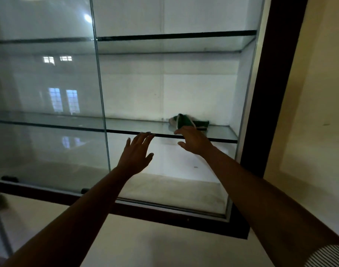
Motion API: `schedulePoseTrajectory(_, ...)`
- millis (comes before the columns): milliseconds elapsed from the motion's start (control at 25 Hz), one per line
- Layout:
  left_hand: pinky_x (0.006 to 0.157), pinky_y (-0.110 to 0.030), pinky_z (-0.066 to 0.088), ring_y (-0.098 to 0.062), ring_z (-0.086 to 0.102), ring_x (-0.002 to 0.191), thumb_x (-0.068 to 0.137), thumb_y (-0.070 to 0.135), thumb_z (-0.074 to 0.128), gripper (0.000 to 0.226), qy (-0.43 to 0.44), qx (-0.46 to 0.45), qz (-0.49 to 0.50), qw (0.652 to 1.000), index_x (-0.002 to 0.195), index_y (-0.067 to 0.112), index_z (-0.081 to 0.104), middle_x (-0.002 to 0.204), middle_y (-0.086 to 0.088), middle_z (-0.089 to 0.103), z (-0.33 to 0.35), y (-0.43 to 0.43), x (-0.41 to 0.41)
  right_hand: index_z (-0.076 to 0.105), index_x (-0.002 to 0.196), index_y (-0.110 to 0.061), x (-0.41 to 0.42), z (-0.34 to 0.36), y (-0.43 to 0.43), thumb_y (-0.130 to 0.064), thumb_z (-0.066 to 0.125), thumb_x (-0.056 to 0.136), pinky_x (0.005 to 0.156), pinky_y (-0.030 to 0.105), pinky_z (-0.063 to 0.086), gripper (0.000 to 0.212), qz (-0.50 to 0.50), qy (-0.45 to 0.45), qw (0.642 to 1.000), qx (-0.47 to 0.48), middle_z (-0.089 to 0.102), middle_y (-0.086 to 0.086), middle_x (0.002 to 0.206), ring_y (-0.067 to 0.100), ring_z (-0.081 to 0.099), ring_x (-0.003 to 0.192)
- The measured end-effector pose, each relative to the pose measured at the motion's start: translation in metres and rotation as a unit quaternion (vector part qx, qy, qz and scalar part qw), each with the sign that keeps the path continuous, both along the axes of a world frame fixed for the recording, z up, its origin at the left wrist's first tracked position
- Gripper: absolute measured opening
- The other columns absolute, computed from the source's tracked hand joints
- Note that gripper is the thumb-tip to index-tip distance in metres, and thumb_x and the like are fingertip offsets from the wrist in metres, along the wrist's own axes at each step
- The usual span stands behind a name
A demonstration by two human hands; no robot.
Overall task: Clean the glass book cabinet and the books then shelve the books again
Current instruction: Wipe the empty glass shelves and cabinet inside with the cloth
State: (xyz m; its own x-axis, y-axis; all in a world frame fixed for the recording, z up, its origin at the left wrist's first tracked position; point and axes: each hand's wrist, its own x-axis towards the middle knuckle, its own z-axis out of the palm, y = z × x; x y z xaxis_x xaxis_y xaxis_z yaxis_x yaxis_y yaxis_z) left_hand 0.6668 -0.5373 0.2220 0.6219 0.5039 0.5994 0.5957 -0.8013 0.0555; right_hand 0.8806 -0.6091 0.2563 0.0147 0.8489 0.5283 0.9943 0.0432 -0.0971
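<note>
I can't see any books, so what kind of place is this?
Probably a room in a home or office: a dark-framed glass cabinet on a cream wall, glass shelves, windows reflected in its pane.

- The cloth (pixel 186 122) on the glass shelf (pixel 220 134) is dark green with a whitish trim.
- The cabinet frame (pixel 269 89) is a very dark brown, almost black.
- The glass shelf has a dark edge and a pale greenish tint.
- The back panel (pixel 199 93) inside the cabinet is off-white.
- The wall (pixel 319 78) beside the cabinet is cream yellow.
- The sleeve (pixel 330 257) at the right arm carries thin black and white stripes.
- The sliding glass door (pixel 47 105) looks grey-blue.
</note>
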Motion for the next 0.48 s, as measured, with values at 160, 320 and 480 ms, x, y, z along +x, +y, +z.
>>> schedulePoseTrajectory(160, 0.114, -0.048, 0.012, -0.021, 0.011, 0.145, 0.093, 0.029, 0.053, 0.069, 0.051, -0.001, 0.025, 0.998, 0.149, 0.018, 0.015, 0.156, -0.003, 0.018, 0.009, 0.018, 0.004, 0.046, 0.135, -0.013, 0.015, 0.008, 0.02, -0.015, 0.054, 0.091, 0.099, 0.029, 0.03, 0.045, -0.04, -0.06, 0.996, -0.045, 0.045, 0.008, 0.138, 0.024, 0.04, 0.127)
schedulePoseTrajectory(320, 0.115, -0.049, 0.006, -0.022, 0.014, 0.144, 0.09, 0.036, 0.057, 0.075, 0.065, 0.035, 0.046, 0.996, 0.15, 0.019, 0.016, 0.155, -0.005, 0.021, 0.01, 0.05, 0.027, 0.05, 0.133, -0.02, 0.021, -0.01, 0.043, -0.021, 0.057, 0.091, 0.083, 0.035, 0.047, 0.043, -0.074, -0.144, 0.987, 0.021, 0.057, 0.006, 0.128, 0.024, 0.057, 0.11)
schedulePoseTrajectory(480, 0.106, -0.048, 0.032, -0.028, 0.053, 0.122, 0.084, 0.022, 0.068, 0.051, -0.024, 0.174, -0.001, 0.984, 0.132, 0.014, 0.053, 0.132, -0.009, 0.056, 0.001, 0.087, 0.059, 0.071, 0.106, -0.02, 0.024, -0.025, 0.044, -0.008, 0.077, 0.072, 0.042, 0.023, 0.045, 0.037, -0.058, -0.197, 0.951, 0.23, 0.073, 0.003, 0.087, 0.023, 0.067, 0.057)
